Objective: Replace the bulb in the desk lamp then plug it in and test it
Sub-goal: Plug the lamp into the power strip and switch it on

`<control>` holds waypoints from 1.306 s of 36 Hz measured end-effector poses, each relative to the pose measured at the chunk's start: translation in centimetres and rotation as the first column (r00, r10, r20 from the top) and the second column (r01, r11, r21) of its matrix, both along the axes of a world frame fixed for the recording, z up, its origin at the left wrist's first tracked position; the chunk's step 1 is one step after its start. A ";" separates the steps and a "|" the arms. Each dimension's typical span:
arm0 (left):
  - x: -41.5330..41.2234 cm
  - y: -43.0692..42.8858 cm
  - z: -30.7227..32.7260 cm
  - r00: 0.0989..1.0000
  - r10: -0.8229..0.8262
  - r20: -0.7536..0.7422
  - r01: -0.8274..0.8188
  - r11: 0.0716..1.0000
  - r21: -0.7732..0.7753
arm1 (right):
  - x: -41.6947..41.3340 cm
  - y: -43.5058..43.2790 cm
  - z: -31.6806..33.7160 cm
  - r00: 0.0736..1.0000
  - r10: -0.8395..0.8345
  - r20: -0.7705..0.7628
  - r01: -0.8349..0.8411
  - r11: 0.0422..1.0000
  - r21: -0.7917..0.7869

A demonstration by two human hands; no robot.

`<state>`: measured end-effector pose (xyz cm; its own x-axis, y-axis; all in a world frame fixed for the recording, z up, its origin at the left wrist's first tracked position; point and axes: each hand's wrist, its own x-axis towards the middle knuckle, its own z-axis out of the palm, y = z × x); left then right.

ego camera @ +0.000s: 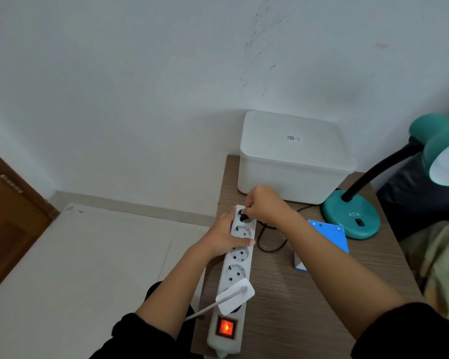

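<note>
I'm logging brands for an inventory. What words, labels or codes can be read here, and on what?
"ATN": raised letters on the lamp base, above its black switch.
White box: a small sticker on the lid with a square code and tiny print, too small to read.
Power strip, blue card, white plug: no readable text.

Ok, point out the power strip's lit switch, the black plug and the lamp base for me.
Lit switch (226,327), head view: centre of the glowing orange rocker.
Black plug (243,217), head view: its body at the strip's far socket.
Lamp base (351,216), head view: teal top surface near the lettering.
</note>
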<state>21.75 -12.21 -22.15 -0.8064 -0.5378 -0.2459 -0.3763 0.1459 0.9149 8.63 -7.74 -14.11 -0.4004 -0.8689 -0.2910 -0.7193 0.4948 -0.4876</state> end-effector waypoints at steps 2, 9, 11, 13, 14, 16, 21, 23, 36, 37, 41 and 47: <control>0.0 0.1 0.1 1.000 0.004 -0.002 -0.004 1.000 -0.012 | -0.2 0.3 -0.3 1.000 -0.004 0.008 0.004 1.000 -0.014; -0.1 0.1 0.3 1.000 0.016 0.001 -0.016 1.000 -0.008 | -0.3 0.9 -0.9 1.000 -0.006 0.010 0.006 0.998 -0.056; -0.1 0.2 0.6 1.000 0.007 -0.008 -0.007 1.000 -0.021 | -0.1 0.9 -1.1 1.000 0.009 0.002 -0.009 0.999 -0.048; -0.1 0.1 0.6 1.000 0.002 -0.002 -0.002 1.000 -0.023 | 0.0 0.9 -1.1 1.000 0.016 -0.004 -0.016 0.999 -0.045; -0.1 0.2 0.7 1.000 0.006 0.010 -0.006 0.999 -0.032 | 0.1 0.9 -1.2 1.000 0.018 -0.005 -0.019 0.999 -0.045; 0.0 0.2 0.9 1.000 -0.005 0.028 0.006 0.999 -0.051 | 0.0 1.0 -1.2 1.000 0.022 -0.010 -0.022 0.999 -0.044; 0.0 0.3 1.8 0.993 -0.039 0.109 0.051 0.992 -0.111 | -0.1 1.0 -0.9 0.998 0.052 -0.019 -0.053 0.999 -0.008; 0.0 0.1 2.2 0.986 -0.066 0.154 0.090 0.984 -0.155 | -0.2 1.1 -0.5 0.998 0.069 -0.016 -0.068 0.997 0.021; -4.2 1.0 9.7 0.996 0.018 0.087 0.008 0.956 -0.292 | -5.7 8.1 5.8 0.995 -0.078 0.068 0.094 0.955 -0.280; -5.3 1.6 10.3 0.997 0.019 0.074 0.004 0.957 -0.291 | -6.6 9.2 6.0 0.993 -0.096 0.064 0.111 0.948 -0.299; -10.9 4.9 11.8 0.999 0.014 0.046 0.002 0.946 -0.325 | -10.5 14.3 6.4 0.972 -0.225 0.067 0.234 0.905 -0.356; -18.8 11.3 11.7 0.993 -0.118 0.007 0.114 0.939 -0.325 | -16.2 20.6 4.0 0.877 -0.439 0.196 0.481 0.804 -0.351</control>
